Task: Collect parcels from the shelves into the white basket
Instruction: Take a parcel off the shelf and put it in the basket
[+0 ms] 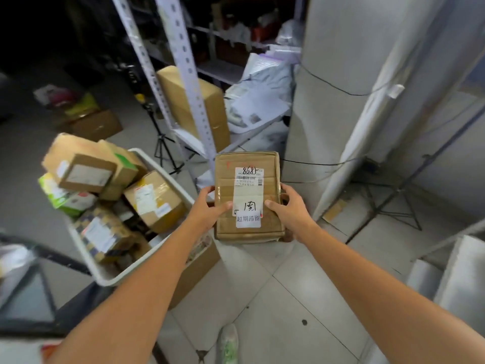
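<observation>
Holding the brown parcel (225, 179) in both hands, you have it in the air above the tiled floor (301, 298), just to the right of the white basket (172, 171) and not touching it. Your left hand (210, 208) grips the parcel's left edge. The thumb lies across the top face toward the label, and the fingers curl under, out of sight. Your right hand (291, 210) grips the right edge the same way, thumb on top beside the label and fingers wrapped round the side. The parcel lies nearly flat with its top face turned up to you. It carries a white shipping label (248, 179) with a handwritten number, and a smaller white sticker (248, 219) with printed characters near the edge closest to you.

The basket stands on the floor to your left, heaped with boxed parcels (154, 200) that rise above its rim. A green and white box (65, 198) sits at the left of the heap. A plain carton (199, 269) stands against the basket's near right side. Ahead of you the metal shelves (189, 74) hold a large brown carton (194, 106) and a pile of pale mailing bags (262, 95). A black tripod (164, 148) stands on the floor between the basket and the shelves. One shoe (229, 342) shows at the bottom edge.
</observation>
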`<act>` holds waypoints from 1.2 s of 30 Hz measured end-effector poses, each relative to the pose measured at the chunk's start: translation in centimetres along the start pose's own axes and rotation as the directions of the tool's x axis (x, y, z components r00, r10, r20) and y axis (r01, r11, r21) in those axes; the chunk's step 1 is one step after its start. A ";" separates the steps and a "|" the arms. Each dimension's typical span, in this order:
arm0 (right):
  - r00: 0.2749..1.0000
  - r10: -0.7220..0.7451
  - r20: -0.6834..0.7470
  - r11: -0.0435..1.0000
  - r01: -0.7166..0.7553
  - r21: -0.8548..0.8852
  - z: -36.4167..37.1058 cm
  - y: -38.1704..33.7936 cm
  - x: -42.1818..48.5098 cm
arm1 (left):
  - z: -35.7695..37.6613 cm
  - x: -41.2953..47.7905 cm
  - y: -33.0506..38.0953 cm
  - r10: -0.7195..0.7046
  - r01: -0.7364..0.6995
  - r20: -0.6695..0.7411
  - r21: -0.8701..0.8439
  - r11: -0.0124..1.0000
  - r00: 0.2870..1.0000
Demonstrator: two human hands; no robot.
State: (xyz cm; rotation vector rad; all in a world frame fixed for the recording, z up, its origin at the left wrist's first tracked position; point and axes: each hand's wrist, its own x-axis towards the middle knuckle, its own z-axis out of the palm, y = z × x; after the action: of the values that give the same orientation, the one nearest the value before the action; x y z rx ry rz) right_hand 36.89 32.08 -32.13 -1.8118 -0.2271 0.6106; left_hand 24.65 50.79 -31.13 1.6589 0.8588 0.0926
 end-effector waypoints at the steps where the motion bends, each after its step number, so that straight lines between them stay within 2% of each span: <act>1: 0.999 -0.009 0.032 1.000 0.010 -0.016 1.3 -0.2 0.1 | -1.3 -0.6 -0.5 -0.010 0.009 -0.035 -0.018 1.000 0.999; 14: 0.937 -0.084 0.339 0.975 0.147 -0.166 17.1 -4.5 3.1 | -14.9 -1.5 -6.0 -0.150 0.094 -0.277 -0.205 0.974 0.949; 25: 0.907 -0.048 0.418 0.951 0.169 -0.257 27.7 -5.8 9.9 | -22.5 6.1 -10.3 -0.237 0.155 -0.302 -0.273 0.950 0.923; 36: 0.855 0.054 0.515 0.933 0.141 -0.332 34.6 -5.1 19.1 | -24.9 12.5 -13.0 -0.346 0.202 -0.355 -0.384 0.901 0.868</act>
State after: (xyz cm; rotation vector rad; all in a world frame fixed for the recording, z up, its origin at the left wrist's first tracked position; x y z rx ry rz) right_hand 36.10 71.06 -40.31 -1.9468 -0.7904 1.0790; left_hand 15.12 78.59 -39.98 1.1909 1.3230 0.3846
